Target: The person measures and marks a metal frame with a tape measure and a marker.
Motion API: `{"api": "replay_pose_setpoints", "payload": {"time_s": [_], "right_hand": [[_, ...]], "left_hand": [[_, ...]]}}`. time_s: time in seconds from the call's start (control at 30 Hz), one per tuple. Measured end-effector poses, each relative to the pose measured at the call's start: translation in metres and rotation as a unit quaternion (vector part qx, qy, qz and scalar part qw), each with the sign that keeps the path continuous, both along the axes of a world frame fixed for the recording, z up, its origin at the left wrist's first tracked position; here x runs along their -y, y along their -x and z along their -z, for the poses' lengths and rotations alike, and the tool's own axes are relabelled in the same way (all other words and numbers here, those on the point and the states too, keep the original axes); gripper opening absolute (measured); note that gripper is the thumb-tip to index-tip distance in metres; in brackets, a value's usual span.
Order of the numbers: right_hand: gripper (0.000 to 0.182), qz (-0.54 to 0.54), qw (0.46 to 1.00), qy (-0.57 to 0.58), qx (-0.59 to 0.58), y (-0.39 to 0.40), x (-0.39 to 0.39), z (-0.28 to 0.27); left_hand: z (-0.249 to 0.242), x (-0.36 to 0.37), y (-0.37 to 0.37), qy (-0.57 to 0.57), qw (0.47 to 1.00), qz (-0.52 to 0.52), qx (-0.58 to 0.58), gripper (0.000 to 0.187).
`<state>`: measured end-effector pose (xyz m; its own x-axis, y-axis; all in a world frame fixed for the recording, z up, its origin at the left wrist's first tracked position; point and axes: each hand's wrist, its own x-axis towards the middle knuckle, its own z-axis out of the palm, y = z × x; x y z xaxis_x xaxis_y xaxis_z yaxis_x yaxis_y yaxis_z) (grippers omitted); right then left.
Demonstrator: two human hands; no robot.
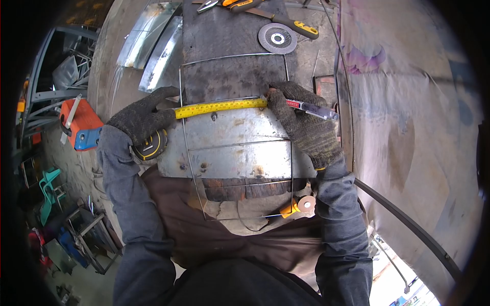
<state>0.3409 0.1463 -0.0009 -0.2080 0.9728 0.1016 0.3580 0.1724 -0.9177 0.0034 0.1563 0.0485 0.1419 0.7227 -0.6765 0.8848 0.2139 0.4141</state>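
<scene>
- The dark plate (232,77) runs away from me, its upper part showing through the frame's top opening, with room between my gloves and the flap disc (266,39) farther up.
- The pale metal sheet (229,127) lies nearer me, its front edge above a block of dark wood (250,190).
- My wire frame (240,144) lies over both, its side wires between my two hands.
- My right hand (309,130) is closed round the marker (319,111), fingertips at the tape blade's right end.
- My left hand (140,118) has thumb and forefinger apart, thumb at the tape blade's left end; I can't tell how its other fingers grip.
- The tape blade (221,107) stretches across the frame, alongside a crossbar.
- The tape case (153,145) sits just below my left palm.
</scene>
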Motion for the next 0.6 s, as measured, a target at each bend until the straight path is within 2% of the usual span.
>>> {"api": "replay_pose_setpoints", "payload": {"time_s": [0.33, 0.43, 0.6], "right_hand": [[0.03, -0.002, 0.999, 0.044, 0.029, 0.009, 0.0002, -0.0081], [0.031, -0.012, 1.0, -0.002, 0.029, 0.0081, -0.0001, -0.0033], [0.035, -0.017, 0.999, 0.013, 0.038, 0.0068, -0.0007, -0.0012]], "left_hand": [[-0.0038, 0.0013, -0.0002, -0.002, 1.0, -0.005, 0.001, 0.062], [-0.0015, 0.0014, 0.001, 0.001, 1.0, -0.013, 0.009, 0.062], [-0.0005, 0.0005, 0.0029, 0.013, 1.0, -0.012, 0.003, 0.062]]}}
